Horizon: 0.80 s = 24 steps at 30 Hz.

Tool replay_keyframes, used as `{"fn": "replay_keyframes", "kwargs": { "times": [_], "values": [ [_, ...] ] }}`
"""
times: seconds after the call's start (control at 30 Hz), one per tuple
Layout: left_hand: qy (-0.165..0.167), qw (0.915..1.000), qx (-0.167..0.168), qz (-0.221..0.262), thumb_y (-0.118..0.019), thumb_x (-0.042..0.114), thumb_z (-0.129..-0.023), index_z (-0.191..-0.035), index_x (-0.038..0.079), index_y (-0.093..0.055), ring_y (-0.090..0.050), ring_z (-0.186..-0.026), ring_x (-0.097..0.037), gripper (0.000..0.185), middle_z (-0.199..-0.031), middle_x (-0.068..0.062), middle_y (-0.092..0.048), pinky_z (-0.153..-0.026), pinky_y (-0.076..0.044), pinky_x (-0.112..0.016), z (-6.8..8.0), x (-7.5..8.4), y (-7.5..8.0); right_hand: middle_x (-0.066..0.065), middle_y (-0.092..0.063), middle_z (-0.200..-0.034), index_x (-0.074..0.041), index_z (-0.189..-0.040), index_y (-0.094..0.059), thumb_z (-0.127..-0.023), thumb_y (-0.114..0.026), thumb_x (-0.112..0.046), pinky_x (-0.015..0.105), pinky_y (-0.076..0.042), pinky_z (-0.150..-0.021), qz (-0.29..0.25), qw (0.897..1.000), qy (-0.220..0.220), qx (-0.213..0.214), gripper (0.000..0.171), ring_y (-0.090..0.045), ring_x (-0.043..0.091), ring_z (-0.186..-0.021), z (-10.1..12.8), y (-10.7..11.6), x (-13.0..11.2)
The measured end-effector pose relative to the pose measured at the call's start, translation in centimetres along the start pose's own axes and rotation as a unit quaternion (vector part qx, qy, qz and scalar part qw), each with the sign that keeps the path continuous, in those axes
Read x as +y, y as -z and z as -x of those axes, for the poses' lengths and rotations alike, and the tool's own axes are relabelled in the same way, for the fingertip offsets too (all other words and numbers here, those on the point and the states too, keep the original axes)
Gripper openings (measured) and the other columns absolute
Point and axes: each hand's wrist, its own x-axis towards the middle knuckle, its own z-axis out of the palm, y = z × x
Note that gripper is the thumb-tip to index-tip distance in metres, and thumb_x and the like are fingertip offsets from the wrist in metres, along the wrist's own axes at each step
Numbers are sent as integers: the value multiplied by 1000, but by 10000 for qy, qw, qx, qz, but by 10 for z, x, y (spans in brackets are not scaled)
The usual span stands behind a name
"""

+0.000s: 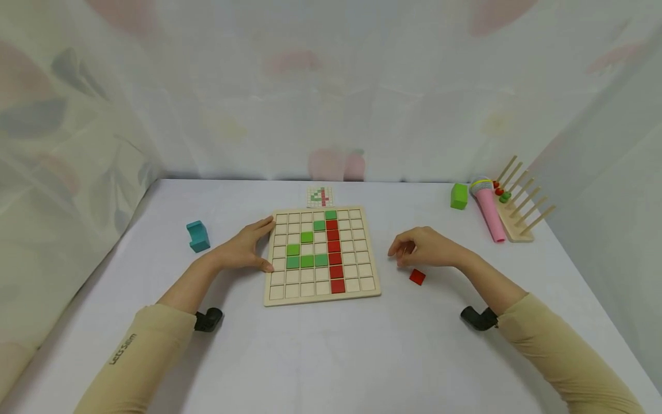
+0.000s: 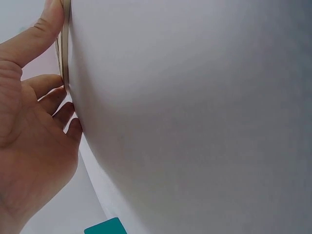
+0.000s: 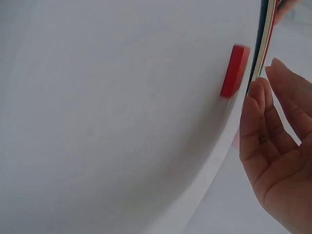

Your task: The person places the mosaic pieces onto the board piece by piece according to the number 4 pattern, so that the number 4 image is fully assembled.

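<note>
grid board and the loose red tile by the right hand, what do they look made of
Grid board: looks like pale unfinished wood or plywood, matte, with a light tan face and thin dark grid lines. Loose red tile: probably painted wood, possibly plastic; an even red, flat-sided square with a dull sheen and no visible grain.

Left hand (image 1: 243, 248) lies flat with fingers straight; right hand (image 1: 426, 247) hovers loosely curled, holding nothing.

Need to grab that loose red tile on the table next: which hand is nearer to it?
Right. The right hand hovers just above and left of the red tile, fingers loosely curled, holding nothing. The left hand rests against the left edge of the grid board, on the far side.
</note>
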Motion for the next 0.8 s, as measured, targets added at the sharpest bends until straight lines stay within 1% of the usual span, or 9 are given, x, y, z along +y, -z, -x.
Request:
{"fn": "replay_keyframes", "kwargs": {
  "times": [0.07,0.17,0.3,0.4,0.6,0.8],
  "values": [
    [-3,10000,8,5,-89,34,-70,-155,-5,-17,-8,-152,-49,118,-166,-23,-8,-122,-15,-63,0,0,0,-4,-72,-89,-16,-103,-74,-84,-74,-13,22,-54,-77,19,9999,-102,-83,19,-65,10,-85,3,3,4],
    [6,10000,7,-3,-89,34,-69,-155,-5,-17,-9,-152,-48,119,-166,-23,-8,-122,-14,-63,0,-1,0,-3,-72,-92,-16,-102,-74,-84,-75,-14,22,-53,-77,49,9997,-106,-236,19,-64,10,-85,8,7,10],
    [-14,10000,10,-15,-89,35,-69,-155,-5,-18,-9,-152,-49,119,-166,-23,-8,-122,-14,-63,-1,-1,0,0,-72,-95,-14,-101,-74,-83,-73,-10,22,-53,-77,24,9990,-60,-451,18,-63,11,-84,13,12,18],
    [-40,10000,14,-24,-89,35,-69,-155,-6,-18,-9,-152,-49,119,-166,-24,-8,-122,-15,-63,-1,0,0,1,-72,-97,-14,-101,-74,-81,-73,-7,21,-52,-77,-42,9980,-145,-610,21,-62,11,-83,17,14,21],
    [-36,10000,-2,-40,-89,35,-69,-155,-6,-17,-9,-152,-49,119,-166,-24,-8,-122,-15,-64,0,-1,0,0,-71,-99,-15,-103,-73,-75,-81,-9,21,-51,-77,-226,9960,-258,-824,29,-60,14,-88,23,16,22],
    [-22,10000,-23,0,-89,36,-69,-155,-5,-17,-9,-152,-49,119,-166,-23,-7,-122,-15,-64,-1,-3,0,4,-69,-99,-11,-103,-72,-73,-81,-5,20,-47,-74,-467,9945,-148,-925,32,-56,20,-91,26,15,22]
  ]
}}
